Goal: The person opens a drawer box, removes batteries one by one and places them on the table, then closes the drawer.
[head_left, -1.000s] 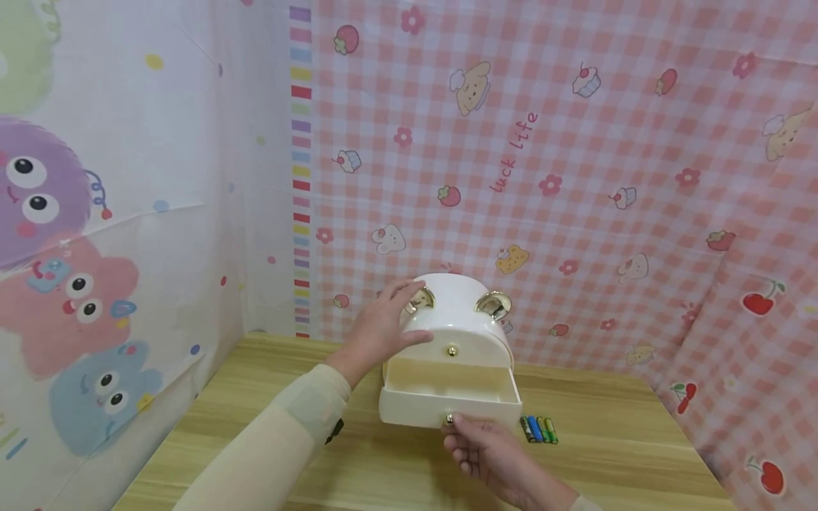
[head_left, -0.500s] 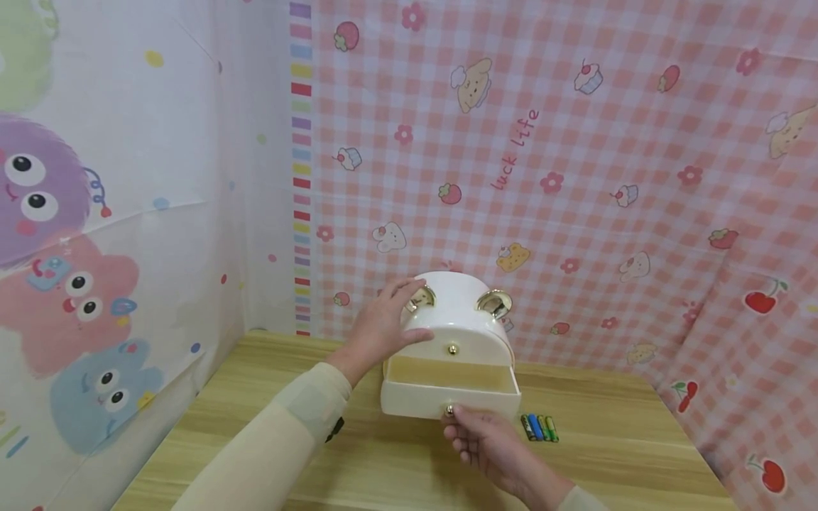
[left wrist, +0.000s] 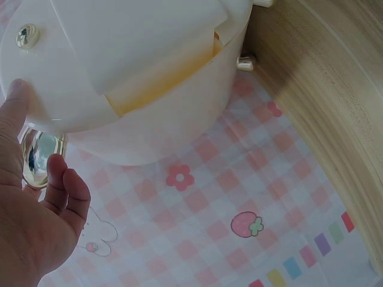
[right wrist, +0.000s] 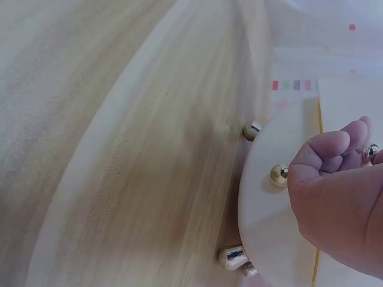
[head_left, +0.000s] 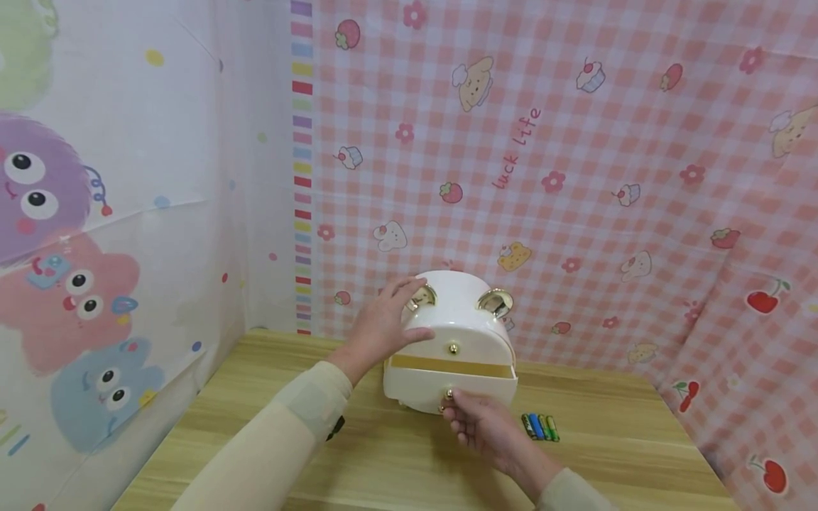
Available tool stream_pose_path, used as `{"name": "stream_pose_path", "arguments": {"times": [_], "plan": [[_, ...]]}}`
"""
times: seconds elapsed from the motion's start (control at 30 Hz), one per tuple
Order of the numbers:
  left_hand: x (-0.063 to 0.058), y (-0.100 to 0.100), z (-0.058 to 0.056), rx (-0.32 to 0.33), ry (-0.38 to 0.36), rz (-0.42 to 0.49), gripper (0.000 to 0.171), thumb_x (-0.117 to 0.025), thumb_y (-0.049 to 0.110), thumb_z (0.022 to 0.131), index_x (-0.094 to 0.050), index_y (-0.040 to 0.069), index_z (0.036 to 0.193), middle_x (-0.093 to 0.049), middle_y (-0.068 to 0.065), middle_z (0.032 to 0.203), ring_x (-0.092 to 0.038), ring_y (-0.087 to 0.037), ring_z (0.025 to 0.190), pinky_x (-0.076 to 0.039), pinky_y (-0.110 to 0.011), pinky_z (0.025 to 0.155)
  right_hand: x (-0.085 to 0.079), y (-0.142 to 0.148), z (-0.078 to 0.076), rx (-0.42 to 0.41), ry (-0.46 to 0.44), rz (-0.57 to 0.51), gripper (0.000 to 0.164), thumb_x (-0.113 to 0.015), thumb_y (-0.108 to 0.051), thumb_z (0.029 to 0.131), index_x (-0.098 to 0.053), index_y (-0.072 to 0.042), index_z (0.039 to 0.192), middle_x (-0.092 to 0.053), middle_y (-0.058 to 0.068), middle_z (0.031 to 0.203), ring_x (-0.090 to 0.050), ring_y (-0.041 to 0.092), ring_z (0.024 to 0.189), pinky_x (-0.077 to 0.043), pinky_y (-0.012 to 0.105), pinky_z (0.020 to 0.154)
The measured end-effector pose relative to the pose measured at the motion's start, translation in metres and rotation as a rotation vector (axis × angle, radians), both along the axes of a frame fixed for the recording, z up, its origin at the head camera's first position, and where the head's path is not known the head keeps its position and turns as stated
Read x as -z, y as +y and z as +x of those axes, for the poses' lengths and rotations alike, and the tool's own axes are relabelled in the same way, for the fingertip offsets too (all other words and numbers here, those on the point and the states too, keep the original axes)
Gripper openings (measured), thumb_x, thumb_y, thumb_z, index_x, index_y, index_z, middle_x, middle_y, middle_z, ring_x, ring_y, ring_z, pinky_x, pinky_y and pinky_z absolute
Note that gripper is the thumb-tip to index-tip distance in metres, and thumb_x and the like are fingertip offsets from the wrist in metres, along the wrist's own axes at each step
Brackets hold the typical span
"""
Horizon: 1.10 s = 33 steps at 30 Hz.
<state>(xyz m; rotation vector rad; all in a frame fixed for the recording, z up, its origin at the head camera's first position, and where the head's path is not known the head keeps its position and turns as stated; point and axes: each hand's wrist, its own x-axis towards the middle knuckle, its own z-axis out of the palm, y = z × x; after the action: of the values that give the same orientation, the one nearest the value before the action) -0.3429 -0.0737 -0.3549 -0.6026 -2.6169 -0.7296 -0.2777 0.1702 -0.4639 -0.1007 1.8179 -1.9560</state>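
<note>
A white rounded drawer box [head_left: 452, 301] with gold ears and gold knobs stands on the table. Its middle drawer [head_left: 412, 383] is slightly out, showing a narrow strip of yellowish inside. With my left hand [head_left: 380, 325] I hold the box at its left gold ear [left wrist: 42, 152]; the thumb lies on the front face and the fingers are around the ear. My right hand [head_left: 488, 428] pinches the middle drawer's gold knob [head_left: 449, 393] between thumb and fingers. Below it, the bottom part has its own gold knob [right wrist: 279, 175]. Short gold feet [right wrist: 233, 257] support the box.
Several small batteries [head_left: 540, 427] lie side by side on the wooden table [head_left: 613, 454], right of the box. A small black object [head_left: 335, 428] shows beside the left sleeve. Patterned cloths [head_left: 549, 128] hang behind and to the left.
My right hand has pushed the middle drawer inward, away from me, so its opening has narrowed from wide to a thin gap. The left hand has stayed on the box.
</note>
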Motion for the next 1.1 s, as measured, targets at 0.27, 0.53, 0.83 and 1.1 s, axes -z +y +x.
{"name": "stream_pose_path", "arguments": {"times": [0.27,0.53,0.83,1.1], "plan": [[0.0,0.0,0.001,-0.005,0.004,0.003,0.095,-0.087,0.052,0.086,-0.041,0.026,0.165,-0.043,-0.005,0.168,-0.057,-0.037,0.142,-0.053,-0.058,0.113,0.0,0.001,-0.007,0.015,0.008,-0.015,0.041,-0.055,-0.042,0.112,-0.075,-0.007,0.118,-0.075,-0.012,0.091,-0.061,0.002,0.08,-0.052,0.018,0.072],[0.0,0.0,0.002,0.003,0.01,0.011,0.094,-0.087,0.05,0.087,-0.041,0.025,0.165,-0.043,-0.005,0.168,-0.059,-0.037,0.141,-0.053,-0.057,0.113,0.0,0.001,-0.01,0.032,-0.009,-0.031,0.038,-0.056,-0.043,0.111,-0.076,-0.011,0.114,-0.076,-0.012,0.09,-0.062,0.002,0.079,-0.052,0.018,0.072],[0.0,0.001,0.001,-0.003,0.007,0.015,0.094,-0.087,0.051,0.087,-0.041,0.026,0.165,-0.043,-0.006,0.168,-0.059,-0.037,0.141,-0.054,-0.057,0.113,-0.001,-0.001,-0.014,0.055,0.005,-0.011,0.039,-0.056,-0.044,0.111,-0.075,-0.01,0.116,-0.076,-0.011,0.092,-0.062,0.003,0.08,-0.051,0.02,0.073],[0.0,0.001,0.003,-0.009,0.008,0.018,0.095,-0.088,0.05,0.086,-0.041,0.026,0.165,-0.044,-0.004,0.167,-0.058,-0.037,0.141,-0.053,-0.057,0.113,-0.002,-0.003,-0.018,0.085,0.012,-0.001,0.039,-0.055,-0.043,0.112,-0.075,-0.009,0.116,-0.076,-0.011,0.091,-0.062,0.003,0.08,-0.051,0.019,0.072]]}}
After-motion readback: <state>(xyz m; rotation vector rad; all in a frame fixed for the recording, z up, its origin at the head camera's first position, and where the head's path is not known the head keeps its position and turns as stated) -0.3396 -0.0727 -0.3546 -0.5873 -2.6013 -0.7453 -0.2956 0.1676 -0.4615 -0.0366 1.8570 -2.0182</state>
